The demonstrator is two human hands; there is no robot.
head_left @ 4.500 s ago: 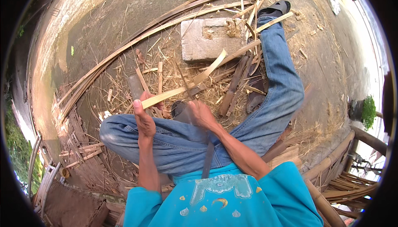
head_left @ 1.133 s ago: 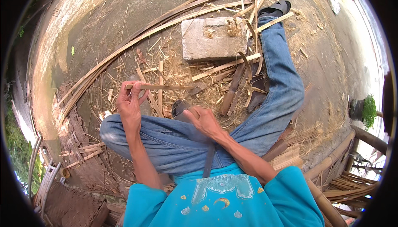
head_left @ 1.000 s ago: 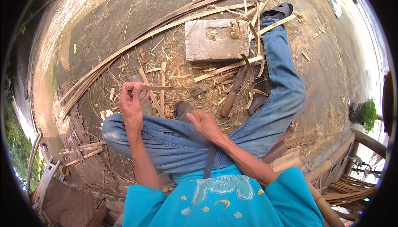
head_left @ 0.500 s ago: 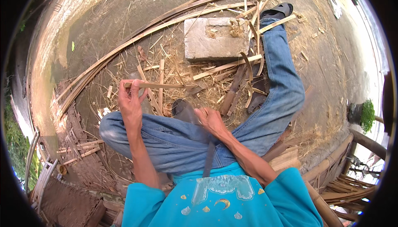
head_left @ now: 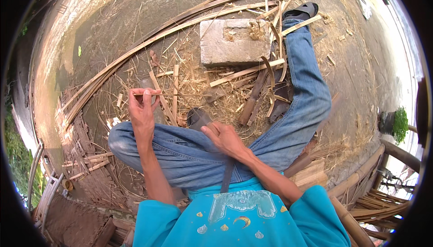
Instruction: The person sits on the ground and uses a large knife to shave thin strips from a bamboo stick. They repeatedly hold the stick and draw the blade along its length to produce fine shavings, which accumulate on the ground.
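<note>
My left hand is above my bent left knee, pinching one end of a thin bamboo strip between thumb and fingers. The strip points right across the shavings and appears edge-on, its far end blurred. My right hand is over my lap, fingers curled, with the thumb side toward the strip. What it grips is hidden under the hand. A long dark flat bar runs from beneath my right wrist down to my waist. Just beyond that hand is a dark sandal.
A pale concrete block lies ahead, with shavings on top. Long bamboo strips curve along the ground at the left. Cut pieces and shavings litter the ground between my legs. A bamboo pole is at the right.
The bamboo strip in my left hand has turned from its flat face to its thin edge. My right hand has shifted slightly left, closer to my left leg.
</note>
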